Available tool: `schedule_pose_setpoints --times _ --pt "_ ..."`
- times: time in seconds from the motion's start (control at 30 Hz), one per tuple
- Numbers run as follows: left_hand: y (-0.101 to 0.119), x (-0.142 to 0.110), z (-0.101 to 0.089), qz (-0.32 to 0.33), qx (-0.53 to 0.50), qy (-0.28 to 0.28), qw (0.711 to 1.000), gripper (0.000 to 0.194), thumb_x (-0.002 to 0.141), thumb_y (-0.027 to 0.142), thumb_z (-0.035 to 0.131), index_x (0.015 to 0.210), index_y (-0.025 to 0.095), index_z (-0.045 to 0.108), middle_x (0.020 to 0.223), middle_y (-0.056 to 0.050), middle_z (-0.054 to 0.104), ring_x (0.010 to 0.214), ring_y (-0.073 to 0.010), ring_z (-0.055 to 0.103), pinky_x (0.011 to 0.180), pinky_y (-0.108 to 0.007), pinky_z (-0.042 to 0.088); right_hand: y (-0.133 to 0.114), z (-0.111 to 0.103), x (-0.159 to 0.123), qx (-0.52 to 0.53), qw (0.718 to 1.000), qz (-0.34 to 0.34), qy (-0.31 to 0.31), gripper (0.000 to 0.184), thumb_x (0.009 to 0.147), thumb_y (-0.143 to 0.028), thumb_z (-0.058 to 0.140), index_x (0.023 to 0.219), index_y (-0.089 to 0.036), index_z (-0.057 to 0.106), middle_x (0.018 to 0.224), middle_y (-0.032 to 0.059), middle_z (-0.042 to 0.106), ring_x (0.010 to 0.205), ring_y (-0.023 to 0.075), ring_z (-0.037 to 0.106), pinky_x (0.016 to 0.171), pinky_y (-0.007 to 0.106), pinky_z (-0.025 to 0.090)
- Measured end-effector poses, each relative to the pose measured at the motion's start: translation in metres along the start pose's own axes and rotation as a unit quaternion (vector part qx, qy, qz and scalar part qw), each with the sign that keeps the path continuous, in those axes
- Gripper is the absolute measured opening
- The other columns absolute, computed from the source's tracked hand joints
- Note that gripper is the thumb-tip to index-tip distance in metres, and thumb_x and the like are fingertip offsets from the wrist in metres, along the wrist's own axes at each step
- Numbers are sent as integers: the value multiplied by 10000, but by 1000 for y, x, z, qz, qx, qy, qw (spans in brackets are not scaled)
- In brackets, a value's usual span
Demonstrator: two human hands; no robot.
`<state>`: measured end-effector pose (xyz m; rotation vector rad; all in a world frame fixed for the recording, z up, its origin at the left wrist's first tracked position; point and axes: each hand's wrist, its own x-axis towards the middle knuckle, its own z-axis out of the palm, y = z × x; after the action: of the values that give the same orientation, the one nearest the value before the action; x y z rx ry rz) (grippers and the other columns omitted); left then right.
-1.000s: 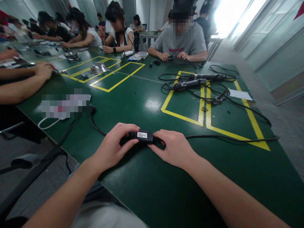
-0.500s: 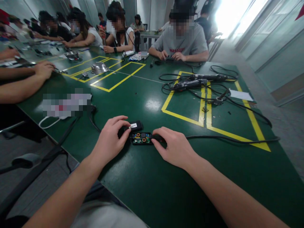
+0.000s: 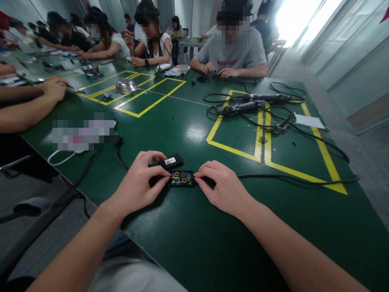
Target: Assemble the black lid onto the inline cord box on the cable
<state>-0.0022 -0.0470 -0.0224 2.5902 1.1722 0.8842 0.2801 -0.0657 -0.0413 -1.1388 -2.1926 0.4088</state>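
Observation:
On the table in front of me lies the lower half of a small black case (image 3: 182,185), its circuit board (image 3: 180,177) with copper coils facing up. My left hand (image 3: 141,180) pinches the left end of this case with thumb and index finger; its other fingers curl beside the cover. At the opposite end, my right hand (image 3: 223,186) has thumb and index finger closed where the black cable (image 3: 273,175) enters. Just behind the case, the ribbed black cover (image 3: 173,161) with a white label lies on the table. My fingers hide the cable joints.
Two black corded tools (image 3: 244,107) lie on yellow tape at the right, beside a paper slip (image 3: 308,120). A metal bowl (image 3: 126,86) sits farther back. A cable plug (image 3: 118,140) lies at left. Co-workers sit around the green table (image 3: 194,243).
The cover has come off the case and now lies behind it, exposing the circuit board. My left hand has let go of the cover and moved to the case's left end.

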Motion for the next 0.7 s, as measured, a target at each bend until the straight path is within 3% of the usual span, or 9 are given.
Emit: schedule_pose_setpoints --times 0.1,0.2,0.33,0.47,0.6,0.7 --pt "-3 2 5 -26 15 -9 1000 353 1107 261 525 1239 255 853 1493 -140 713 1350 -329 653 1125 -558 578 1 1 -1 -1 1000 -9 7 138 1027 -146 631 959 -227 721 994 85 784 929 251 720 851 416 589" --pt "-8 4 10 -75 18 -30 997 413 1132 301 488 1388 248 808 1459 -137 765 1345 -336 691 1154 -602 573 1 1 -2 -11 1000 -11 3 127 1035 -159 614 991 -222 715 996 87 781 927 254 709 845 424 584" --pt "-12 4 12 -134 13 5 991 311 1069 422 667 1229 244 865 1267 -113 852 1199 -337 768 1083 -548 622 1 0 -1 -19 1000 5 -11 113 1032 -170 618 1050 -230 713 1012 84 783 940 258 706 850 429 581" --pt "-12 2 13 -162 5 25 987 242 1037 401 716 1163 247 855 1155 -91 868 1079 -320 786 1008 -503 641 1 0 -1 -15 1000 8 -11 112 1024 -161 625 1077 -215 707 1024 88 781 943 257 707 855 428 586" --pt "-11 2 11 -142 33 43 988 242 1044 363 669 1158 240 843 1267 -119 814 1170 -341 735 1049 -543 609 0 0 0 -22 1000 9 -15 94 1011 -162 654 1059 -226 704 1012 82 778 937 256 716 848 420 589" --pt "-5 1 6 -102 57 75 990 218 1028 356 654 1041 212 817 1175 -126 744 1080 -312 694 976 -503 595 0 0 0 -14 1000 17 -18 85 1016 -178 660 1063 -230 708 1024 76 778 941 245 734 851 406 603"
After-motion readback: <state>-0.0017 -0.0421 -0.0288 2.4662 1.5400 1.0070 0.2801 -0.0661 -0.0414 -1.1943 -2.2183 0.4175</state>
